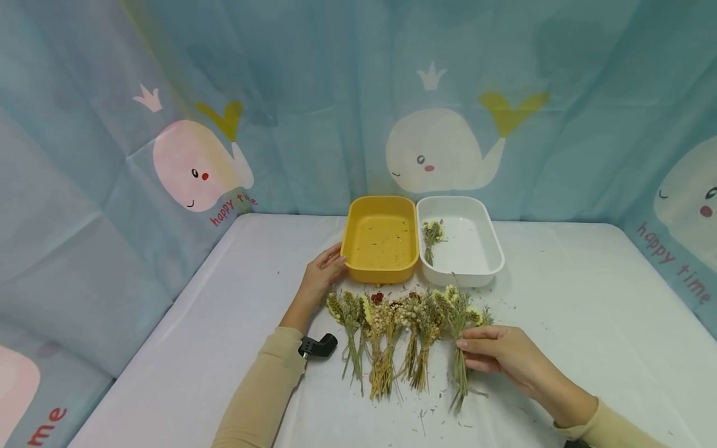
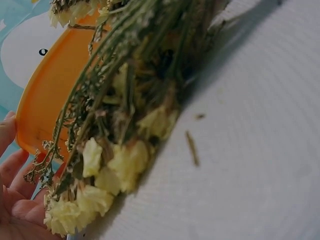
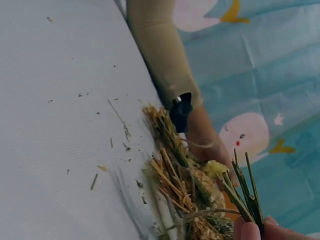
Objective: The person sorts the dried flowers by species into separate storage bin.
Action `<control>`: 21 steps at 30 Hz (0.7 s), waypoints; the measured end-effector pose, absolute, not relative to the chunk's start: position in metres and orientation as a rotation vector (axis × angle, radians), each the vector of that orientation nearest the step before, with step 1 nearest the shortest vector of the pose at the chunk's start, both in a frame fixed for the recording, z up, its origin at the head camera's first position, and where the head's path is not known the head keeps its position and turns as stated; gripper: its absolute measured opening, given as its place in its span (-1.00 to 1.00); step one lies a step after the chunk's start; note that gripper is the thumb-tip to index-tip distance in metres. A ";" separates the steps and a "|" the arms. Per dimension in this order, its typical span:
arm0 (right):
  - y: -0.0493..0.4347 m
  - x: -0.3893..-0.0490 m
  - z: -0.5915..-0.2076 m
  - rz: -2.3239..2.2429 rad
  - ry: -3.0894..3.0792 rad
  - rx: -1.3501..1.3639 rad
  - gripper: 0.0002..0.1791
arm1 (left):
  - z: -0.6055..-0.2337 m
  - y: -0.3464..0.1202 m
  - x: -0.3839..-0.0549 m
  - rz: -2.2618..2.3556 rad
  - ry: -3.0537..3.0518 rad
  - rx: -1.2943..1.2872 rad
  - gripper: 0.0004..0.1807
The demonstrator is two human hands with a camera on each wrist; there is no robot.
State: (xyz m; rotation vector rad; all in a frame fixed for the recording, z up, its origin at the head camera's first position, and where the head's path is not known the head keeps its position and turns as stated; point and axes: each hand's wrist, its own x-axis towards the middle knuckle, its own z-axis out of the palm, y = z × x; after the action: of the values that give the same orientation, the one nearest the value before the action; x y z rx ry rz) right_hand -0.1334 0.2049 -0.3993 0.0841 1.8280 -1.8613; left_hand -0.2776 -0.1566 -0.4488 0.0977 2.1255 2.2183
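Note:
My right hand [image 1: 495, 354] pinches the stems of a small bunch of dried flowers [image 1: 459, 314] between thumb and fingers, at the right end of a row of bunches. Green cut stem ends [image 3: 245, 192] stick out past the fingertips in the right wrist view. My left hand [image 1: 326, 267] rests against the left side of a yellow bin [image 1: 381, 275], its fingers [image 2: 12, 167] at the outer wall. Pale yellow blooms [image 2: 120, 165] in front partly hide that hand and bin in the left wrist view.
Several tied bunches of dried flowers [image 1: 383, 330] lie side by side before the bins. A white bin [image 1: 470, 249] adjoins the yellow one and holds one small bunch [image 1: 431, 239]. Stem bits [image 1: 422, 423] litter the white tablecloth [image 1: 196, 361]. A whale-print curtain [image 1: 319, 124] stands behind.

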 end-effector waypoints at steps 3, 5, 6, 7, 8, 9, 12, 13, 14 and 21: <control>0.205 -0.134 -0.394 -1.852 1.847 0.082 -0.50 | -0.448 -0.156 -0.277 2.218 2.127 0.106 -0.41; 0.205 -0.135 -0.390 -1.849 1.861 0.078 -0.48 | -0.448 -0.156 -0.277 2.222 2.123 0.116 -0.41; 0.205 -0.136 -0.388 -1.847 1.870 0.075 -0.47 | -0.447 -0.156 -0.277 2.223 2.122 0.122 -0.41; 0.205 -0.137 -0.386 -1.845 1.878 0.072 -0.46 | -0.447 -0.156 -0.276 2.225 2.120 0.125 -0.41; 0.205 -0.138 -0.384 -1.841 1.889 0.067 -0.46 | -0.446 -0.156 -0.276 2.228 2.117 0.126 -0.40; 0.206 -0.140 -0.382 -1.843 1.897 0.066 -0.46 | -0.446 -0.156 -0.276 2.232 2.114 0.127 -0.40; 0.207 -0.144 -0.375 -1.843 1.916 0.049 -0.48 | -0.444 -0.155 -0.275 2.237 2.112 0.121 -0.40; 0.207 -0.146 -0.373 -1.851 1.917 0.048 -0.50 | -0.444 -0.155 -0.275 2.237 2.110 0.118 -0.39; 0.208 -0.147 -0.371 -1.858 1.919 0.045 -0.53 | -0.444 -0.155 -0.275 2.234 2.111 0.118 -0.39; 0.211 -0.163 -0.357 -1.936 1.891 0.022 -0.81 | -0.447 -0.155 -0.278 2.230 2.118 0.092 -0.42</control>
State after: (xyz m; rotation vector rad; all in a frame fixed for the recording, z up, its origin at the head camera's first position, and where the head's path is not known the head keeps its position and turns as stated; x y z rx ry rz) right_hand -0.1627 0.2107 -0.3570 0.0216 1.8907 -1.9361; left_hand -0.2776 -0.1548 -0.4466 0.0919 2.1179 2.2303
